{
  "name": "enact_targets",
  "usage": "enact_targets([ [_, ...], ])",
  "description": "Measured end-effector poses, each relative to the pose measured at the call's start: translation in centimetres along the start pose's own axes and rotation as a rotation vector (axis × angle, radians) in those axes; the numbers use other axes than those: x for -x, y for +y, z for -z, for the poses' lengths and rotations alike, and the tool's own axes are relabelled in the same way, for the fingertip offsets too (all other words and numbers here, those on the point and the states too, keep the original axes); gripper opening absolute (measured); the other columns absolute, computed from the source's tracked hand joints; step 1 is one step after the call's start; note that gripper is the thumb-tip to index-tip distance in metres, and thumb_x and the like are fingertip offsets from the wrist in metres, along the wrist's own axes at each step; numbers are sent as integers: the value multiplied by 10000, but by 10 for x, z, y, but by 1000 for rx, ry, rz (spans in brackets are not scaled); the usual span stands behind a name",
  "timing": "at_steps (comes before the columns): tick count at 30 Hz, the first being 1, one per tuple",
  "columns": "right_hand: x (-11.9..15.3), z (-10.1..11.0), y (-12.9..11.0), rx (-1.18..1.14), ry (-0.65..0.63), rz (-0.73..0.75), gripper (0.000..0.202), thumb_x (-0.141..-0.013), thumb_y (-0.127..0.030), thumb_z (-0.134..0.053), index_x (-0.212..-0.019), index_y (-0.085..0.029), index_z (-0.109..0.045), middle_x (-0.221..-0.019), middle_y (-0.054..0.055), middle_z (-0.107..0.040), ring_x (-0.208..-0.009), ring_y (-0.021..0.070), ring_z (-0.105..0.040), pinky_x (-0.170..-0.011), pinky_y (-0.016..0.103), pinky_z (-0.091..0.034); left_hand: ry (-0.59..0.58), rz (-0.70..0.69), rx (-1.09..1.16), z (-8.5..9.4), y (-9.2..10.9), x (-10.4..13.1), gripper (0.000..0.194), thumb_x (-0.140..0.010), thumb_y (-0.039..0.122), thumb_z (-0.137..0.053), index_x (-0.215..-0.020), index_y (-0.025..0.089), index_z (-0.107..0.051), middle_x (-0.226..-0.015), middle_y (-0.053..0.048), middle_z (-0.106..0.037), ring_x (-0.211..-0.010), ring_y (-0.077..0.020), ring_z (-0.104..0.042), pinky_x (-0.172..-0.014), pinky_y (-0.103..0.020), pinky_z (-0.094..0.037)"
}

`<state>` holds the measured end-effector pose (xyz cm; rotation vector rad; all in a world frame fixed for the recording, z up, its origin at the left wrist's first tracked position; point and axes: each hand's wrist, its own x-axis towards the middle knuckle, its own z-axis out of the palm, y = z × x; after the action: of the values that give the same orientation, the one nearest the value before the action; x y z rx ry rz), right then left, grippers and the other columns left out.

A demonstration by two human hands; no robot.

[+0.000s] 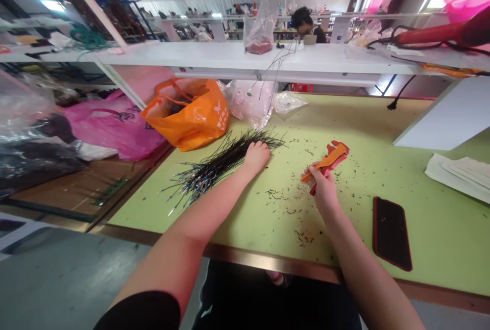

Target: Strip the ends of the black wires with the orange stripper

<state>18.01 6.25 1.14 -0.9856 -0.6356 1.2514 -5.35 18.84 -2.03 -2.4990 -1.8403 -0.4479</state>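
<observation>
Resting on the far right part of a loose bundle of thin black wires, the left hand is by far the nearer of the two. Its fingers curl downward over the strands; I cannot tell whether they pinch any. The right hand is wrapped around the handles of an orange-and-red plier-like hand tool, to the right of the bundle and well apart from it. The tool's head points away from the person and rightward, while the wires lie leftward of that grip.

The bundle lies on the pale green tabletop, its long axis slanting from near left to far right. Blue and silvery tips fan out at the near left end; plain dark ends splay past the left hand at the other. The strands look slender, springy and uneven, crossing one another, with several straying from the mass. Small black clippings litter the surface between the hands and around the tool.
</observation>
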Motion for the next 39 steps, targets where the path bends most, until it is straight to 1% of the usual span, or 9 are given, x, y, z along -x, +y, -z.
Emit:
enact_targets([
  [4,-1,2,0,-11,6,-4,402,-680,-379,-957,-909,-250,-654,-866,-15,-660,-816,177,-695,-804,355,-668,114,85,155,11,0,-9,186,-959,156,-610,-965,164,-796,-1134,-160,-788,-1126,-318,-678,-999,-445,-494],
  [8,-2,3,-1,-15,6,-5,408,-680,-387,-956,-918,-257,-650,-864,-19,-660,-832,185,-698,-813,367,-672,280,224,371,31,-7,-20,222,-1060,241,-504,-1167,177,-688,-1146,-116,-788,-1024,-226,-736,-894,-338,-561],
  [13,-3,3,1,-42,0,-25,421,-666,-382,-963,-919,-253,-652,-867,-24,-648,-839,175,-678,-820,367,-668,561,539,1383,77,-18,-30,16,-1040,217,-547,-1043,231,-540,-820,31,-695,-580,-92,-602,-569,-200,-481],
  [15,-4,3,2,-41,0,-20,431,-659,-389,-970,-911,-253,-648,-853,-26,-644,-822,176,-675,-810,374,-667,546,527,1645,95,-20,-22,92,-1011,225,-617,-987,234,-529,-741,67,-614,-470,-56,-460,-453,-168,-359],
  [18,-3,2,3,-26,-9,-13,448,-652,-404,-983,-909,-254,-647,-839,-24,-646,-810,180,-679,-811,381,-667,361,456,1771,109,-15,6,139,-967,251,-693,-956,226,-557,-690,83,-530,-419,-38,-313,-385,-171,-221],
  [23,1,2,1,8,-81,-73,467,-682,-447,-982,-973,-253,-673,-890,7,-693,-835,202,-702,-800,387,-660,-29,313,1473,96,12,77,286,-878,428,-786,-952,218,-607,-623,88,-524,-423,-55,-288,-415,-195,-192],
  [29,13,-2,3,63,-296,-124,489,-780,-527,-919,-1124,-262,-693,-985,35,-732,-859,213,-705,-841,431,-648,-20,158,832,97,31,135,280,-982,491,-593,-968,221,-662,-623,36,-611,-562,-146,-534,-583,-255,-410],
  [35,18,-3,5,95,-416,-132,521,-793,-563,-911,-1152,-256,-693,-994,51,-729,-855,227,-700,-829,443,-639,200,275,100,126,6,135,261,-1054,349,-513,-1147,240,-730,-929,-48,-803,-776,-224,-730,-719,-298,-476],
  [39,15,-2,7,92,-408,-125,520,-772,-558,-924,-1120,-251,-692,-963,47,-725,-850,231,-697,-842,460,-638,133,395,-105,111,-30,111,292,-1075,359,-502,-1166,234,-750,-1058,-88,-816,-904,-276,-758,-769,-329,-515],
])
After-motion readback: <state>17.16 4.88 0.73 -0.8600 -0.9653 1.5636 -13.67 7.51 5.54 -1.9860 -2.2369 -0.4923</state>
